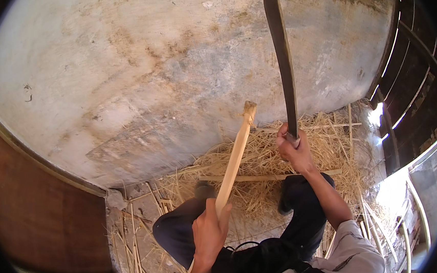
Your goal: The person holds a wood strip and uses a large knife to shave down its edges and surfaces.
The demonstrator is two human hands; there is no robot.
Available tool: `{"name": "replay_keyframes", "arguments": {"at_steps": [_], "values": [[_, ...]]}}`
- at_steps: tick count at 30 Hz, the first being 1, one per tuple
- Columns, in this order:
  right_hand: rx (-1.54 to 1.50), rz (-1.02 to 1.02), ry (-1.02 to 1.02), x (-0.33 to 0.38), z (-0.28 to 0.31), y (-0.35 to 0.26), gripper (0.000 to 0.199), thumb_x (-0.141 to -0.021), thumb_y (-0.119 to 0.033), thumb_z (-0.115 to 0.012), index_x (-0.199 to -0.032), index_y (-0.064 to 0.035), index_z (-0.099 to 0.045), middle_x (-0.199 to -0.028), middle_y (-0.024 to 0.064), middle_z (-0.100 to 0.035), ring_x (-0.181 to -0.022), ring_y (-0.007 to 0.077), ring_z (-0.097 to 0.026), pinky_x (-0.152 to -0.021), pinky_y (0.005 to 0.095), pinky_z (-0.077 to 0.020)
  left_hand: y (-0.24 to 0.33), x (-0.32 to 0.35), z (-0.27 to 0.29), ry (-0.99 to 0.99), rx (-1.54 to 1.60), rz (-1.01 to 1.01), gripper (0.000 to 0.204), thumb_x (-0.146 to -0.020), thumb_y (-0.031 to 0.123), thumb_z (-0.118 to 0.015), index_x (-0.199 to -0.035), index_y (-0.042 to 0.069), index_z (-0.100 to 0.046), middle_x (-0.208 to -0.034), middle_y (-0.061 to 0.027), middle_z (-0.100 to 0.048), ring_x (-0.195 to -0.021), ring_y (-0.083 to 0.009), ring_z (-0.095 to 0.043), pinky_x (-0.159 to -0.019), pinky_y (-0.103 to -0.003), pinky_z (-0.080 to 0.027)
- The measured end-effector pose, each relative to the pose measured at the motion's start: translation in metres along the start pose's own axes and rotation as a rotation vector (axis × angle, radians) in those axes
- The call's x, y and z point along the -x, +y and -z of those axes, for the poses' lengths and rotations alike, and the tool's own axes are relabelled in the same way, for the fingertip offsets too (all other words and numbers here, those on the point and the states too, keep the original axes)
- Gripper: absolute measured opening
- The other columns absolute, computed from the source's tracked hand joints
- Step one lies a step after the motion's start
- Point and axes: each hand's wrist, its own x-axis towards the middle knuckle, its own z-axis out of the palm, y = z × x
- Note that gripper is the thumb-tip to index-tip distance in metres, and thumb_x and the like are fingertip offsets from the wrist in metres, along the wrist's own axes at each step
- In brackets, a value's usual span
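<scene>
Head view | pale wooden stick (pixel 234 158), darker tip (pixel 249 106) | left grip (pixel 209 233) clasping it | right grip (pixel 296 150) clasping machete (pixel 282 54)

The floor (pixel 249 230) here is pale and rough. On its far part there lies a wide heap of straw-coloured shavings (pixel 332 150). Several thin sticks (pixel 136 256) lie at the left, and other pale sticks (pixel 374 231) at the right.

My shirt (pixel 366 253) pale grey, short-sleeved, dark lines on right sleeve (pixel 347 233). Black strap (pixel 311 271) against shirt. Thin black cord (pixel 247 242) looped ahead of shirt. My trousers (pixel 307 217) dark navy, shoes (pixel 205 190) dark, beyond shirt. Hands (pixel 210 233) bare.
</scene>
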Motion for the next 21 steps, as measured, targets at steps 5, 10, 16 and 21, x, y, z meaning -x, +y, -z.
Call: {"name": "replay_keyframes", "arguments": {"at_steps": [5, 10, 16, 21], "values": [[0.492, 0.239, -0.033, 0.011, 0.017, 0.000, 0.012, -0.081, -0.010, -0.072, -0.082, -0.0070, -0.061, -0.057, 0.0077, -0.052, -0.048, 0.0210, -0.054, -0.049, 0.0350, -0.0424, 0.005, 0.011, -0.006, -0.054, 0.007, 0.027, 0.025, -0.103, 0.023, -0.061, -0.104, 0.000, -0.053, -0.060, -0.0206, -0.056, -0.058, -0.0406, -0.064, -0.051, -0.046, -0.044], [0.805, 0.428, -0.127, 0.017, 0.019, 0.001, 0.019, -0.067, -0.012, -0.075, -0.081, -0.0111, -0.062, -0.061, 0.0111, -0.057, -0.053, 0.0300, -0.060, -0.051, 0.0403, -0.0467, 0.013, 0.016, -0.010, -0.168, 0.090, 0.033, 0.024, -0.103, 0.022, -0.059, -0.098, 0.000, -0.050, -0.060, -0.0216, -0.055, -0.058, -0.0431, -0.062, -0.050, -0.047, -0.043], [0.859, 0.543, -0.204, 0.021, 0.014, 0.004, 0.015, -0.068, -0.013, -0.072, -0.078, -0.0130, -0.060, -0.057, 0.0086, -0.055, -0.052, 0.0306, -0.060, -0.049, 0.0413, -0.0466, 0.005, 0.018, -0.020, -0.126, 0.071, 0.027, 0.028, -0.103, 0.022, -0.059, -0.090, -0.001, -0.049, -0.060, -0.0237, -0.055, -0.060, -0.0454, -0.062, -0.050, -0.049, -0.043], [1.094, 0.396, -0.221, 0.015, 0.019, 0.018, 0.011, -0.072, -0.012, -0.066, -0.081, -0.0150, -0.063, -0.062, 0.0072, -0.063, -0.055, 0.0296, -0.064, -0.053, 0.0418, -0.0496, -0.003, 0.016, -0.022, -0.117, 0.001, 0.044, 0.029, -0.102, 0.023, -0.060, -0.091, -0.001, -0.050, -0.062, -0.0256, -0.057, -0.064, -0.0476, -0.062, -0.052, -0.052, -0.043]]}}
